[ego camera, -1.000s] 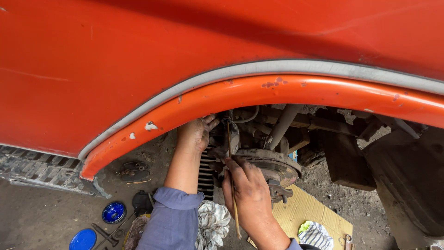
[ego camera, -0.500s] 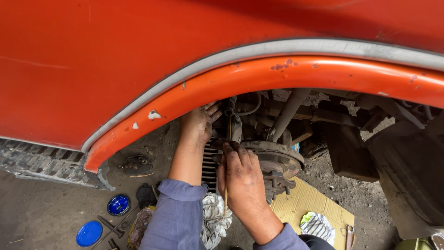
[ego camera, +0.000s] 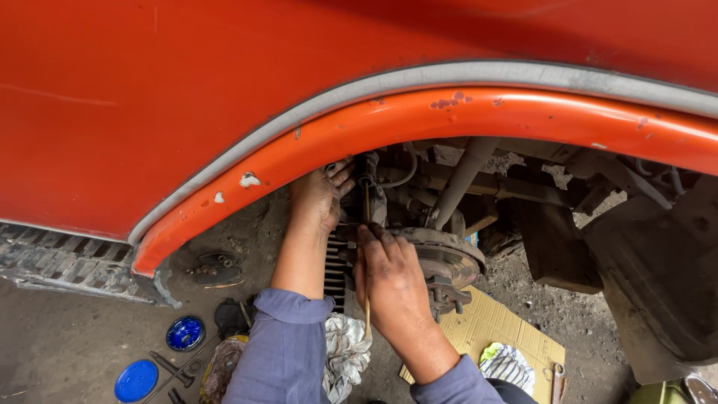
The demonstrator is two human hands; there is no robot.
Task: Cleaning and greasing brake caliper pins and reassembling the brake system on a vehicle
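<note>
While the wheel is off, the brake disc (ego camera: 441, 258) is worked on.
A thin rod (ego camera: 366, 224) is gripped by the right hand (ego camera: 389, 280); at 10 o'clock, the left hand (ego camera: 320, 196) is pressed, fingers spread, against the hub for steadiness.

My left hand (ego camera: 320, 196) is jammed up under the orange wheel arch (ego camera: 419, 120), tight against the arch lip. My right hand (ego camera: 389, 280) sits on the brake drum (ego camera: 441, 258), thin rod (ego camera: 366, 247) between the hands. Strut (ego camera: 464, 176) and hose (ego camera: 404, 176) crowd the space above the drum. I see open room right of the drum over the cardboard (ego camera: 486, 329). Rag (ego camera: 344, 348), blue lids (ego camera: 185, 333) and tools (ego camera: 172, 370) clutter the floor on the left.
</note>
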